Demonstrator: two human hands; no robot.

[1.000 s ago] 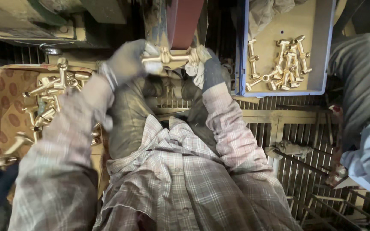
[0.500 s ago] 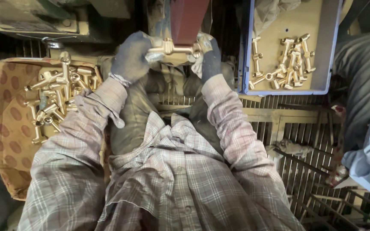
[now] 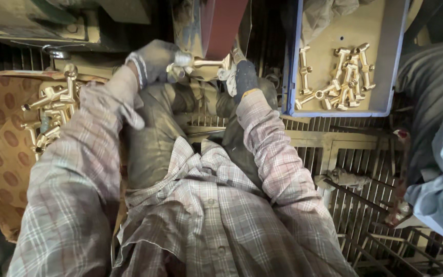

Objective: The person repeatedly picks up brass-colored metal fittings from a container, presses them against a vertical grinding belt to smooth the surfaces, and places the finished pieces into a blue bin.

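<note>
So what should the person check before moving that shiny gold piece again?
1. Both hands on the piece: ok. Left hand and right hand grip the ends of the brass fitting.
2. Gloves on: ok, both hands are gloved.
3. Fitting against the reddish belt: cannot tell, it sits right at the belt, contact is unclear.
4. Sleeves away from the belt: ok, the cuffs lie below the hands.
5. Room in the blue tray: ok, much of its floor is bare.
6. Cardboard box with more fittings at the left: ok.
</note>
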